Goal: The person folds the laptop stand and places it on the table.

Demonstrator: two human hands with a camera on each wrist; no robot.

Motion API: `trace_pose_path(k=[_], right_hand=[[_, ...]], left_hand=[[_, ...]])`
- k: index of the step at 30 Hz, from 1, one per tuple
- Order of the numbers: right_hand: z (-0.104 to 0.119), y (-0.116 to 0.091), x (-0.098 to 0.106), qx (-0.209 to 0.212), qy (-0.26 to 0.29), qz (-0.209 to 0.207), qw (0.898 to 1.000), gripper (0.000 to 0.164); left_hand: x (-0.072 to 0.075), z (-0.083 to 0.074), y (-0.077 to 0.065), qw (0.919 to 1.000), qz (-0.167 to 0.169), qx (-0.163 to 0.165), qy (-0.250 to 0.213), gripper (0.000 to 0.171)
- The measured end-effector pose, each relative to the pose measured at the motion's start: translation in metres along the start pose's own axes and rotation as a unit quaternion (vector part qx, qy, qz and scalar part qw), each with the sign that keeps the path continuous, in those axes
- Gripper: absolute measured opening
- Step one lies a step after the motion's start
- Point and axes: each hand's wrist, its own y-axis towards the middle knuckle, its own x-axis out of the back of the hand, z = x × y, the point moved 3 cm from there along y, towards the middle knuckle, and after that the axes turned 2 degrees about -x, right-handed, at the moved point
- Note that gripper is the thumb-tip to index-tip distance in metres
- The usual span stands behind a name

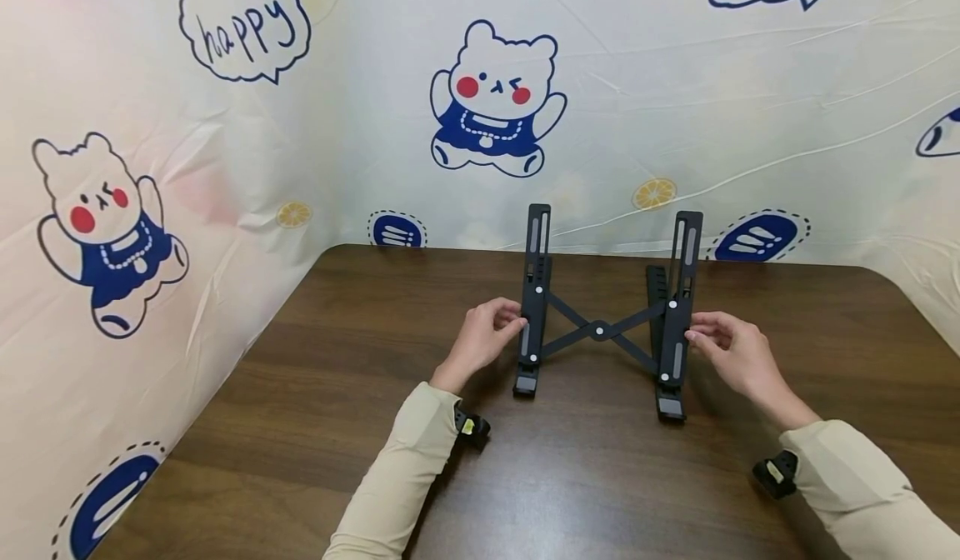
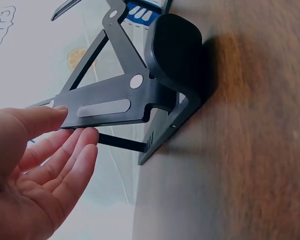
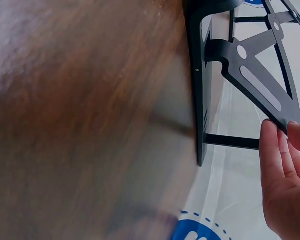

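Nearest the camera, two cream-coloured cloth sleeves reach forward over a dark brown wood-grain table, a small black device at each wrist. Beyond them, near the table's far edge, a black folding stand sits unfolded, its two slotted rails tilted upward and joined by crossed black bars with a white rivet at the crossing. The person's left hand pinches the outer edge of the left rail, thumb against the face and fingers beneath. The right hand pinches the outer edge of the right rail between thumb and fingertips. Behind the table hangs a pale sheet printed with winking bears in blue clothes, orange slices and speech bubbles.
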Motion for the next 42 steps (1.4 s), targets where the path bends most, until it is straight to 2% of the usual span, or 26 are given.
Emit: trace_pose_path(k=[7, 13, 21, 33, 42], right_hand=[[-0.005, 0.003, -0.004, -0.031, 0.050, 0.057, 0.997, 0.029], [-0.005, 0.006, -0.003, -0.051, 0.082, 0.090, 0.991, 0.030], [-0.006, 0.004, -0.001, -0.038, 0.055, 0.098, 0.993, 0.029], [-0.006, 0.012, -0.006, -0.042, 0.112, 0.135, 0.984, 0.029], [-0.002, 0.016, -0.013, -0.015, 0.125, 0.142, 0.982, 0.022]], left_hand=[[-0.002, 0.004, 0.004, 0.9997, 0.011, 0.012, -0.015, 0.020], [-0.004, 0.009, 0.008, 0.9987, 0.024, 0.030, -0.032, 0.017], [-0.010, 0.017, 0.011, 0.9943, 0.063, 0.046, -0.073, 0.017], [-0.005, 0.018, 0.008, 0.9904, 0.067, 0.080, -0.090, 0.017], [-0.011, 0.017, 0.006, 0.9929, 0.060, 0.045, -0.093, 0.017]])
